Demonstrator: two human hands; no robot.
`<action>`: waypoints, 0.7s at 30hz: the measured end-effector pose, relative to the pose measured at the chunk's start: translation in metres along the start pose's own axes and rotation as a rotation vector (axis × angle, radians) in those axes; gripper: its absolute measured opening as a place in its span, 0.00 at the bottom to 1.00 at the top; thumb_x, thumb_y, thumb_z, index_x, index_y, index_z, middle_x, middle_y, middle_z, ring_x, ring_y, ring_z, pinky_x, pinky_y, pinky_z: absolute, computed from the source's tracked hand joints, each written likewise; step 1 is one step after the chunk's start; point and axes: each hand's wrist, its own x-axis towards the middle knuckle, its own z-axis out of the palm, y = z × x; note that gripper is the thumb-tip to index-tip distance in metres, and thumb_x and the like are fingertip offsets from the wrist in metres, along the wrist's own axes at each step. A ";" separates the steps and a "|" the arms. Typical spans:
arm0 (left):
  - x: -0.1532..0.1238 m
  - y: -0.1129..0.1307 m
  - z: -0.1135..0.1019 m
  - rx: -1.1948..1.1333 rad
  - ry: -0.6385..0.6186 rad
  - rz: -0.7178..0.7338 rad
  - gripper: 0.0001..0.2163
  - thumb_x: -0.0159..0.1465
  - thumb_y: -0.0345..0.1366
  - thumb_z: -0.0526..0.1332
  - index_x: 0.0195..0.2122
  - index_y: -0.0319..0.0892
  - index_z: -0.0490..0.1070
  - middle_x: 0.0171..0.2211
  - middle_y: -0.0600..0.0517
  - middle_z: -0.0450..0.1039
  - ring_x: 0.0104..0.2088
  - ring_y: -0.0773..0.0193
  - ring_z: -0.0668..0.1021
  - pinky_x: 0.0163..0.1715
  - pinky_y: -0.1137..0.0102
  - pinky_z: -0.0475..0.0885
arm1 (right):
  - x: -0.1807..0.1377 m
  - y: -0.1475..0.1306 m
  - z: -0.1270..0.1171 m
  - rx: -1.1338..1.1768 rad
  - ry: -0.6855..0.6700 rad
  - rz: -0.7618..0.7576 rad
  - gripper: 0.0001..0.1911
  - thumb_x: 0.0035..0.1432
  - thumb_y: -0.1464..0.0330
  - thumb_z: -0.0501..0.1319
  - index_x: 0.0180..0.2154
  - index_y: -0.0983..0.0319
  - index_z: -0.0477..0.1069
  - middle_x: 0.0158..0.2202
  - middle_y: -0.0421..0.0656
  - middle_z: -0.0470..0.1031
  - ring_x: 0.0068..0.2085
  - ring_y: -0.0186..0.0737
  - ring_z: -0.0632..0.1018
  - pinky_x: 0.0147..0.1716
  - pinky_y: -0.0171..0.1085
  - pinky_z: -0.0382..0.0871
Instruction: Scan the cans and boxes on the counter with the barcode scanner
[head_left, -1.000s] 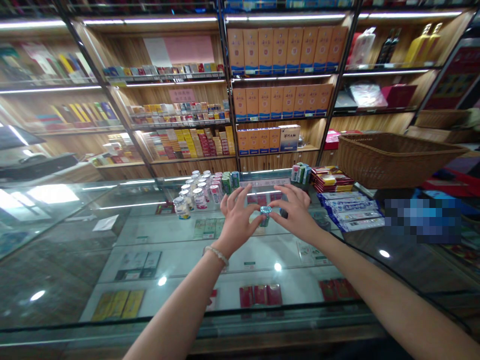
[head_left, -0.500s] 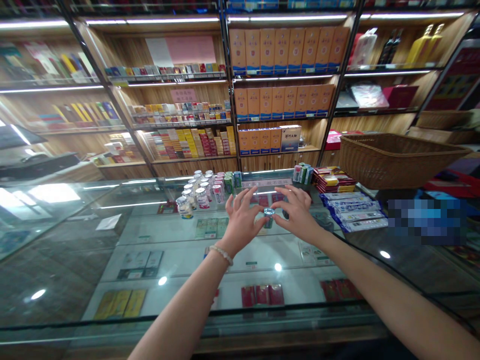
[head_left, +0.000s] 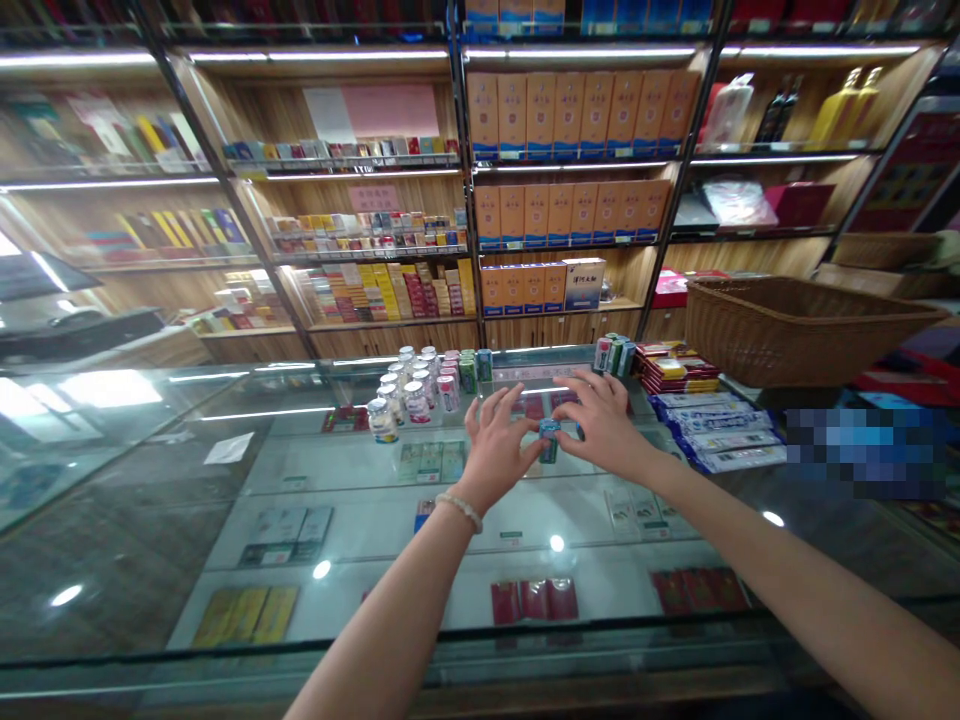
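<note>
Blue-green container [head_left: 550, 427]: small thing, light blue up top, greener lower down, btwn both hands over the glass counter [head_left: 570, 560], approx mid-view. Pretty small n blurry, so can't rly tell if its base touches the glass.
L hand [head_left: 496, 440]: thumb + index pinching the container's left side, other fingers spread. Pale bracelet [head_left: 461, 510] on that wrist.
R hand [head_left: 600, 420]: same deal from the right side, thumb + index pinching, other fingers fanned out.
White-lidded jars [head_left: 383, 420]: grouped on the counter, left of the hands, w/ pink canisters [head_left: 448, 392] n green canisters [head_left: 468, 372] just beside.
Right end: red-and-yellow packs [head_left: 679, 370], then blue-and-white packets [head_left: 720, 430] closer to the person, wicker basket [head_left: 802, 330] near both.
Back shelves: orange boxes [head_left: 570, 115] lined up upright, well apart from the hands.
</note>
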 end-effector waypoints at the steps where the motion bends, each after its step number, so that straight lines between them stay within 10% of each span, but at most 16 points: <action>1: 0.000 -0.001 0.001 -0.005 -0.003 0.001 0.07 0.65 0.44 0.68 0.41 0.52 0.82 0.70 0.48 0.63 0.69 0.44 0.63 0.69 0.37 0.51 | 0.002 0.000 0.000 0.000 -0.012 -0.002 0.06 0.60 0.62 0.65 0.38 0.55 0.80 0.64 0.46 0.72 0.69 0.58 0.62 0.67 0.64 0.46; 21: -0.007 -0.042 0.009 0.253 0.102 -0.219 0.36 0.63 0.45 0.68 0.70 0.42 0.61 0.74 0.33 0.50 0.74 0.34 0.52 0.68 0.28 0.39 | 0.072 0.002 0.051 0.107 -0.053 0.008 0.07 0.58 0.62 0.65 0.37 0.56 0.81 0.65 0.47 0.71 0.70 0.58 0.60 0.67 0.65 0.45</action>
